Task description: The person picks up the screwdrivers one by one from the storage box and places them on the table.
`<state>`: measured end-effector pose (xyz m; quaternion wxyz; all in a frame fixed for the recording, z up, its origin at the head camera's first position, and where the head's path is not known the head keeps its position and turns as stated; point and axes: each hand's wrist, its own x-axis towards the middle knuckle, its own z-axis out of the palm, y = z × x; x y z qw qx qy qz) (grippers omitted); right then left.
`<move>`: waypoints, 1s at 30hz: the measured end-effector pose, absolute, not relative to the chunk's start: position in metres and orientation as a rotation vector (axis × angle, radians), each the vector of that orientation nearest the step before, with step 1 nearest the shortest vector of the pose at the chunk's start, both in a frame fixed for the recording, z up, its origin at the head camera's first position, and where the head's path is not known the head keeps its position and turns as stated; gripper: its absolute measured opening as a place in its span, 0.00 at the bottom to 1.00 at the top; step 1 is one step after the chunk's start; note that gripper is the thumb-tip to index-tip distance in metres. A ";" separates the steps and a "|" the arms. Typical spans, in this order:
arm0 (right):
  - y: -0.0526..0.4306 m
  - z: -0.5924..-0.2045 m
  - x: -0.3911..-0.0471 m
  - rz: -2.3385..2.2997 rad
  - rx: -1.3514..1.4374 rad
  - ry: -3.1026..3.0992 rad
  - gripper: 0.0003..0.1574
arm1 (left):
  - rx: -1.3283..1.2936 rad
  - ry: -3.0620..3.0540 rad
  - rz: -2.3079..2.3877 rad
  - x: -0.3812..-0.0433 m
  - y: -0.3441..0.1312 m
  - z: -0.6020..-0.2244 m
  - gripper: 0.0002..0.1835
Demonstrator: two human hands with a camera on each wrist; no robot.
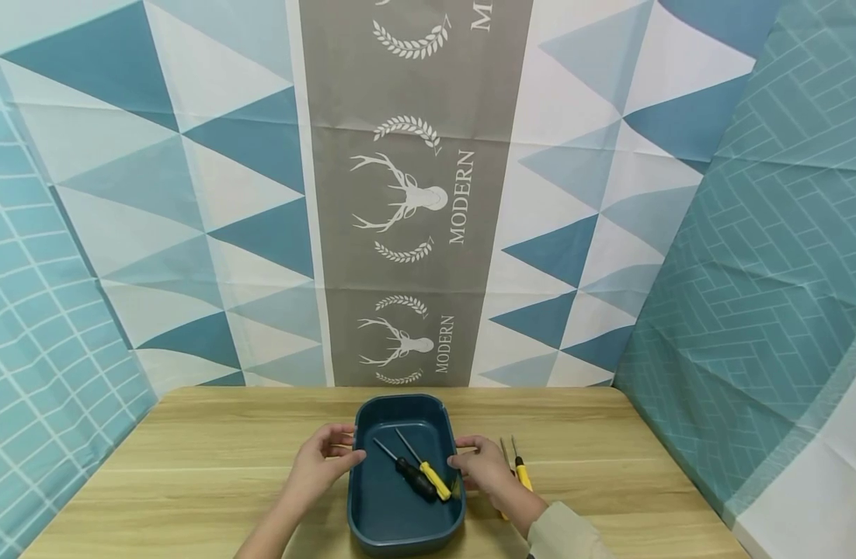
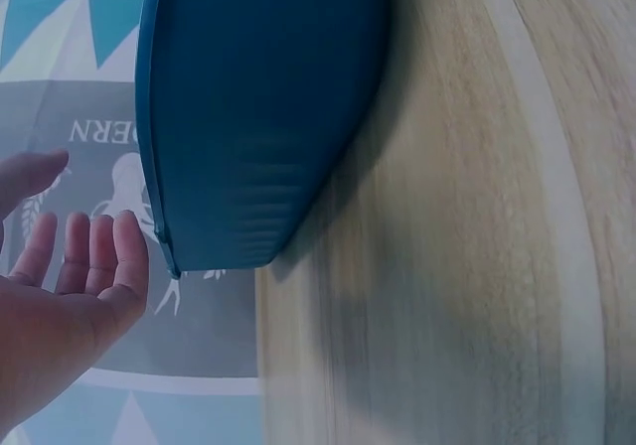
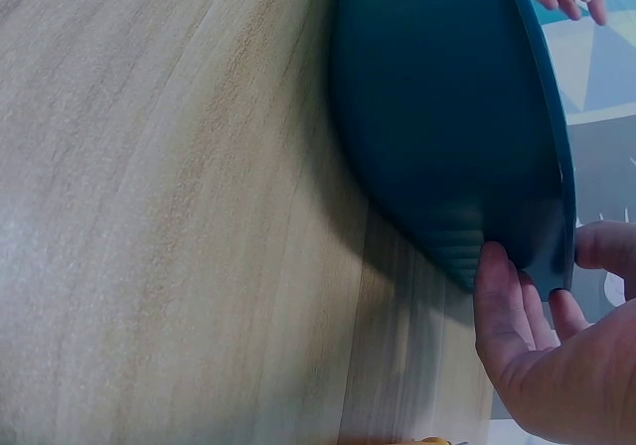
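Observation:
A dark blue plastic tray (image 1: 400,536) stands on the table, its long side pointing away from me. Inside it lie a black-handled screwdriver (image 1: 415,478) and a yellow-handled screwdriver (image 1: 435,480), side by side. My right hand (image 3: 556,356) pinches the tray's right rim, thumb over the edge and fingers against the outer wall. At the left rim is my left hand (image 1: 325,458), its fingers loosely bent and spread; in the left wrist view they appear just apart from the tray wall.
To the right of the tray, beside my right forearm, lie two more slim tools, one with a yellow and black handle (image 1: 522,472); the arm partly covers them. The wooden table (image 1: 211,481) meets a patterned cloth backdrop (image 1: 407,272) at its far edge.

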<state>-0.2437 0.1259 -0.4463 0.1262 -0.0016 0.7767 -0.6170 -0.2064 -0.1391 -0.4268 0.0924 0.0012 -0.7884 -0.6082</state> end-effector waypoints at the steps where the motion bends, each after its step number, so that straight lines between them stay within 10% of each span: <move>1: 0.126 -0.446 -0.243 -1.800 -0.006 2.261 0.28 | 0.000 -2.338 -1.806 -0.206 -0.138 -0.427 0.23; 30: 0.128 -0.447 -0.243 -1.815 -0.032 2.243 0.29 | -0.073 -2.355 -1.844 -0.212 -0.114 -0.425 0.19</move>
